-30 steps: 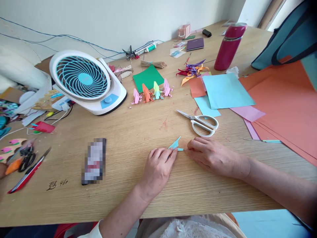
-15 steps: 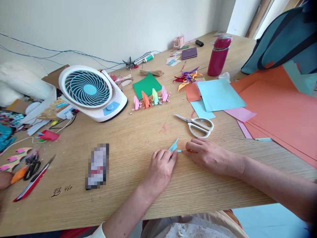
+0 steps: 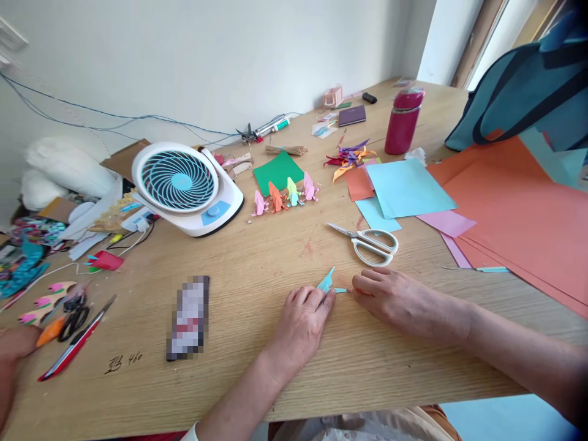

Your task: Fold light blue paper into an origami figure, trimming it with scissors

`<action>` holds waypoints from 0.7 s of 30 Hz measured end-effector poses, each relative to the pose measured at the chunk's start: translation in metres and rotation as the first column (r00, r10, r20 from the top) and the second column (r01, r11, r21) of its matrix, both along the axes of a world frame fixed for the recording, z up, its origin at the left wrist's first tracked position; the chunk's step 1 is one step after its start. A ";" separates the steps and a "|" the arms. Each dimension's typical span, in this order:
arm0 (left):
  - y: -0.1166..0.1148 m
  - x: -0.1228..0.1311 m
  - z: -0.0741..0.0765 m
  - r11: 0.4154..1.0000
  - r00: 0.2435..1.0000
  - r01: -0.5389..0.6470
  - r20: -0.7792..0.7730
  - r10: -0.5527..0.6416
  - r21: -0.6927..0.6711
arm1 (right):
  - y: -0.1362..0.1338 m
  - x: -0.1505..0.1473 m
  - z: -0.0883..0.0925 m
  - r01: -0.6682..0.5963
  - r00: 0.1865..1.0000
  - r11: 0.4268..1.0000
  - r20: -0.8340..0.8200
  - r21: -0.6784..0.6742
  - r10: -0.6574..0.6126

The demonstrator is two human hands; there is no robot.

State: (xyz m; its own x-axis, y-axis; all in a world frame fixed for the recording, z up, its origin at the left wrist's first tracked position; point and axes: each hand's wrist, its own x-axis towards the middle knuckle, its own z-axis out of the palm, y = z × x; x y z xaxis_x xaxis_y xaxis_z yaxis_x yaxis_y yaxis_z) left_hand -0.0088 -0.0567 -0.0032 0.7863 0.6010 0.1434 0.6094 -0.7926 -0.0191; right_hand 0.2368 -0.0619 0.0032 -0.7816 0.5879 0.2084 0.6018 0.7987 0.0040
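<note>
A small folded light-blue paper piece [image 3: 326, 281] lies on the wooden table, one pointed end up and a narrow strip toward the right. My left hand [image 3: 304, 320] is closed on its lower part and presses it to the table. Beside the strip's tip, my right hand [image 3: 390, 298] rests with curled fingers; whether its fingertips pinch the strip is hidden. White-handled scissors [image 3: 373, 245] lie just beyond my right hand. Farther back stand several small folded paper figures [image 3: 276, 197] in pink, orange and yellow-green, near a green sheet [image 3: 278, 172].
Blue sheets [image 3: 410, 188] and large orange sheets [image 3: 528, 226] lie at the right, below a teal bag [image 3: 509, 92]. A magenta bottle [image 3: 403, 122] stands behind. At the left are a fan [image 3: 184, 187], a blurred-out item [image 3: 188, 318], a cutter [image 3: 76, 340] and another person's hand [image 3: 18, 343].
The camera view has shifted, so the table appears lower and slightly to the right. More of the other person's arm shows at the left. My hands keep nearly the same pose around the blue paper.
</note>
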 end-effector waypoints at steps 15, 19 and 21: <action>0.004 -0.002 -0.002 0.999 0.994 0.031 0.103 -0.030 -0.014 | 0.000 -0.019 -0.015 0.022 0.997 0.997 -0.080 0.070 -0.017; 0.005 -0.003 -0.001 0.999 0.993 0.041 0.113 -0.040 -0.004 | -0.001 -0.021 -0.017 0.013 0.997 0.998 -0.074 0.058 -0.009; 0.006 -0.003 -0.001 0.999 0.992 0.046 0.121 -0.045 0.000 | -0.001 -0.020 -0.016 0.003 0.998 0.999 -0.062 0.049 0.000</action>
State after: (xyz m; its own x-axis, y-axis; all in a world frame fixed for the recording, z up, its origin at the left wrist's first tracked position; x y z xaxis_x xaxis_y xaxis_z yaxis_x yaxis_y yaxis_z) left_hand -0.0119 -0.0509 -0.0043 0.7897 0.5657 0.2376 0.5705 -0.8195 0.0547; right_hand 0.2164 -0.0630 -0.0129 -0.7656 0.5769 0.2847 0.6032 0.7976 0.0057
